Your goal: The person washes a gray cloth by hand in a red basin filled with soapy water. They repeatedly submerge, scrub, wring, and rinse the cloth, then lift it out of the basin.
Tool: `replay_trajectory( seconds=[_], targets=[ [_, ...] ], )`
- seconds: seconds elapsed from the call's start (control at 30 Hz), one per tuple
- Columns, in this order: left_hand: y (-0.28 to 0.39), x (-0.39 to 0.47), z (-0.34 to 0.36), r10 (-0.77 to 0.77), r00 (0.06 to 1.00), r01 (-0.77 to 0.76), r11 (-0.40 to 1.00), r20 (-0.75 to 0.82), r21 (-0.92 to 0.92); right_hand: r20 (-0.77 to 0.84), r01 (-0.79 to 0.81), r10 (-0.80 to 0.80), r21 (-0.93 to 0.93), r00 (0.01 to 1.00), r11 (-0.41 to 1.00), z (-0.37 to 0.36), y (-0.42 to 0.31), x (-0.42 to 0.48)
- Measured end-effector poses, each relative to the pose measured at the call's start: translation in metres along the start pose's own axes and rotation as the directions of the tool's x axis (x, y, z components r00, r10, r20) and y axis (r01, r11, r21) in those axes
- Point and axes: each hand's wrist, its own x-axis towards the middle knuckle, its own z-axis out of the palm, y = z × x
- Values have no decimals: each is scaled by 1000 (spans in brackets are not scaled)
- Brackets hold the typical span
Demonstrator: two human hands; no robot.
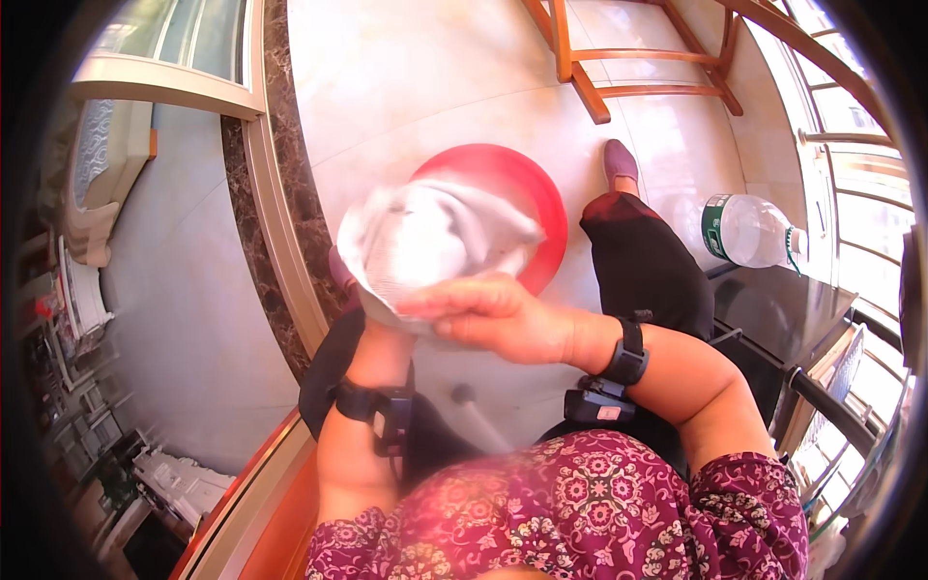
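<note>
A white cloth, blurred and overexposed in places, is held up in front of me. My left hand goes in under the cloth's near edge, and its fingers are hidden by the fabric. My right hand pinches that near edge between thumb and fingers, close to my left wrist. Behind and below the cloth, a round red basin rests on the floor between my feet. The cloth covers much of the basin, so its contents cannot be made out.
A wooden chair frame stands ahead. To the right, a large clear plastic bottle with a green label rests by a dark glossy tabletop near the barred window. A sliding-door frame runs along the left over a dark marble strip.
</note>
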Motion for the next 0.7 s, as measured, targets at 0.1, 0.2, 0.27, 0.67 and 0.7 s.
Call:
replay_trajectory(
  seconds=[0.1,0.2,0.27,0.67,0.7],
  targets=[
    [14,27,1,85,996,-83,995,21,-59,100,-56,70,-138,992,989,8,15,-15],
    [30,37,4,168,985,-163,983,48,-87,93,-77,141,-500,986,862,2,30,-28],
    [30,42,3,180,982,-173,978,60,-113,-32,-84,80,-549,996,832,-15,43,-33],
    [26,-23,-13,112,993,-116,980,-31,-159,-544,-293,271,49,794,955,-90,30,14],
    [25,-23,-15,105,994,-108,979,-28,-172,-481,-258,302,158,823,953,-88,33,17]
  ],
)
